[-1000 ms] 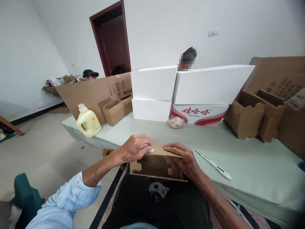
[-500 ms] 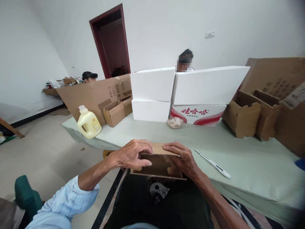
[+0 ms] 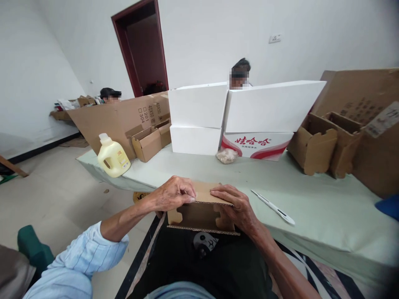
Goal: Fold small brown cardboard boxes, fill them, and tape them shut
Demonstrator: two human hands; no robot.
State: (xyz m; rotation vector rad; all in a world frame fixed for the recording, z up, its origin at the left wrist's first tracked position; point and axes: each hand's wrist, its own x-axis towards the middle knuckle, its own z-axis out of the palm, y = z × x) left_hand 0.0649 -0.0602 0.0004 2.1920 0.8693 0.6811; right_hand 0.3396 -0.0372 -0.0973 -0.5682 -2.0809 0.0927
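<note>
A small brown cardboard box (image 3: 199,218) lies on its side at the table's near edge, over my lap, its open mouth facing me. Notched flaps show inside at both ends. My left hand (image 3: 177,193) pinches the upper edge of the box on its left, thumb and fingertips pressed together there. On the right end, my right hand (image 3: 235,203) grips the box, fingers flat over the top panel and thumb tucked inside the opening. To the right of that hand, a slim white craft knife (image 3: 274,209) rests on the green tablecloth.
On the table (image 3: 187,168) stand a yellow jug (image 3: 114,157), cardboard boxes at left (image 3: 149,145) and right (image 3: 318,145), white boxes (image 3: 198,108), a red-and-white carton (image 3: 258,145) and a small plastic-wrapped lump (image 3: 227,155). Two people sit behind the boxes.
My left thumb has come out of the box's opening and now presses against its upper edge with the fingers. My right hand keeps its hold. The view has shifted slightly.
</note>
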